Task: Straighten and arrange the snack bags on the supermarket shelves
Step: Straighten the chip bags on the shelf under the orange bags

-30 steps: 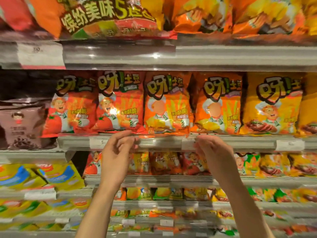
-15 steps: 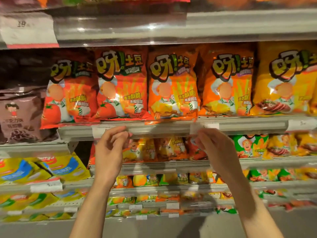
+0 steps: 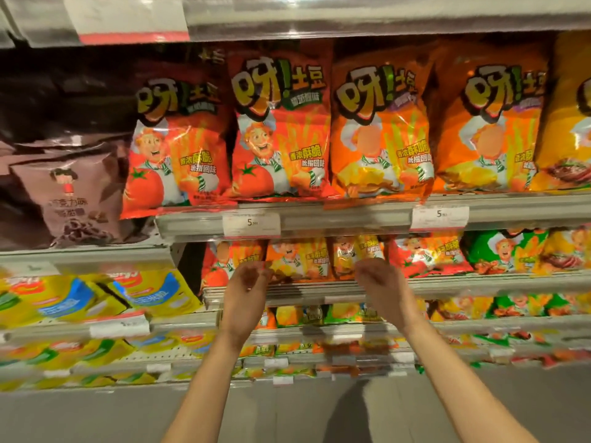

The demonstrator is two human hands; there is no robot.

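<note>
Head view showed both hands raised before the lower shelf rail (image 3: 447,287), the left hand (image 3: 246,287) and right hand (image 3: 382,282) loosely curled and blurred, holding nothing. Just beyond them stood a small orange snack bag (image 3: 297,257), upright between its neighbours. Above, larger red (image 3: 281,123) and orange (image 3: 380,129) bags stood upright, glossy and crinkled.
</note>
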